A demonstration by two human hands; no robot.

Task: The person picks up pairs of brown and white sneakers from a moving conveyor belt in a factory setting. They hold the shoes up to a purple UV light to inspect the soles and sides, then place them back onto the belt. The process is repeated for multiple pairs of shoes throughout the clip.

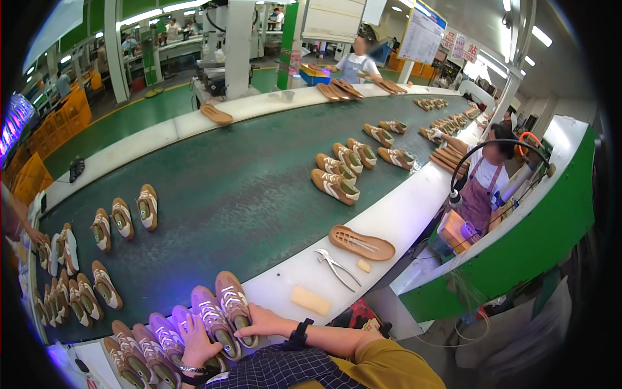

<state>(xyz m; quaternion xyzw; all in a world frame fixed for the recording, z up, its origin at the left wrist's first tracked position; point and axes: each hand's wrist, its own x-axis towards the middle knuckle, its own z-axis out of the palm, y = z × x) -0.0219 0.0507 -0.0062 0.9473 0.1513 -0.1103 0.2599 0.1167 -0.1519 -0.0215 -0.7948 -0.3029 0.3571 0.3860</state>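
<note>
A row of brown sneakers with pale stripes and laces lies along the near belt edge, toes pointing away from me. My left hand (196,342) rests on the row with its fingers spread, against the left side of the second sneaker from the right (208,310). At the row's right end, my right hand (265,322) grips the heel of the last sneaker (231,293), its thumb by the shoe opening. These two sneakers lie side by side. Purple light falls over the middle of the row.
On the white ledge (414,194) to my right lie a tan shoe sole (361,242), pliers (337,269), a beige block (310,300) and a smaller piece (364,265). More sneakers (334,185) stand on the green belt (227,194). A co-worker (486,175) works beside a green machine (512,259).
</note>
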